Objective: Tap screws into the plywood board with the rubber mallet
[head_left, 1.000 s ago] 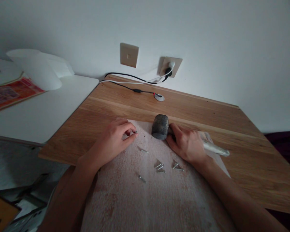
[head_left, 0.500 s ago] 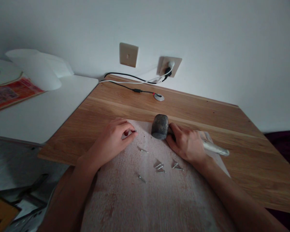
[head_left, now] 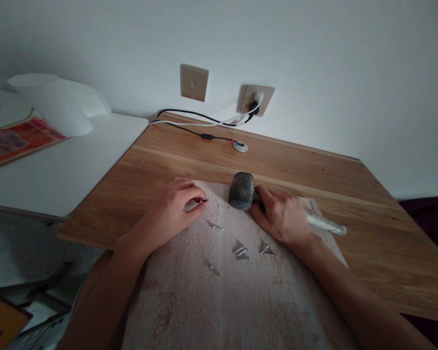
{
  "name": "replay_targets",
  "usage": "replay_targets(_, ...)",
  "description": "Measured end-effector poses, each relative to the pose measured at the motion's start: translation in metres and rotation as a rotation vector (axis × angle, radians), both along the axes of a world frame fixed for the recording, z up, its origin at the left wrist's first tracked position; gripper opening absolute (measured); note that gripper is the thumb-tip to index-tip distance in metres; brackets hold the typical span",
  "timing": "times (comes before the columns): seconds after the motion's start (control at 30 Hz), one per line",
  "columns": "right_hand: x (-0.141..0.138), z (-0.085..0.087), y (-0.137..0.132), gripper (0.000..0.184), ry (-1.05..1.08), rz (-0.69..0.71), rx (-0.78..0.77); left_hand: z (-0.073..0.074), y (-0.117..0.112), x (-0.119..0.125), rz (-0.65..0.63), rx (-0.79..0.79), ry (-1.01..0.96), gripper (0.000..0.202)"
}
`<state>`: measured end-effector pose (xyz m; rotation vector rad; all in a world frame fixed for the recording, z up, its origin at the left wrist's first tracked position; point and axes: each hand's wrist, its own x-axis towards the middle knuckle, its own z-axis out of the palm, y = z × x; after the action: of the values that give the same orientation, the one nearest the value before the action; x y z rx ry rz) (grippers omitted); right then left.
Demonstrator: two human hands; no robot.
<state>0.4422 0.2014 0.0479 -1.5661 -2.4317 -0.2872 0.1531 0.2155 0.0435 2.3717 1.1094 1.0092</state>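
On a pale, worn wooden board (head_left: 190, 301), my left hand (head_left: 182, 203) pinches a small metal nail (head_left: 206, 200) between thumb and forefinger; most of the nail is hidden by the fingers. My right hand (head_left: 281, 214) is wrapped round the handle of a black rubber mallet (head_left: 242, 191). The mallet lies on its side, with its head toward the left hand and the pale handle end sticking out to the right. Nearer to me, a silver nail (head_left: 217, 227), another nail (head_left: 214, 269) and several more in two loose groups lie on the board.
Under the board is a brown wooden tabletop (head_left: 182, 155). Black and white cables (head_left: 208, 137) run along its back to a wall socket (head_left: 257, 100), near a metal cable grommet (head_left: 240, 146). On the left stands a white table (head_left: 113, 141) with a red printed sheet (head_left: 25, 141).
The fingers of my left hand have shifted slightly, and the nail's tip shows a little more between them. My right hand and the mallet have stayed in place.
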Motion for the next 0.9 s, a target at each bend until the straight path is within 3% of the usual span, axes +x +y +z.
replay_targets(0.9,0.0012,-0.0001,0.0001,0.021,-0.003,0.026,0.015,0.0023,-0.0003,-0.0058,-0.002,-0.072,-0.068,0.014)
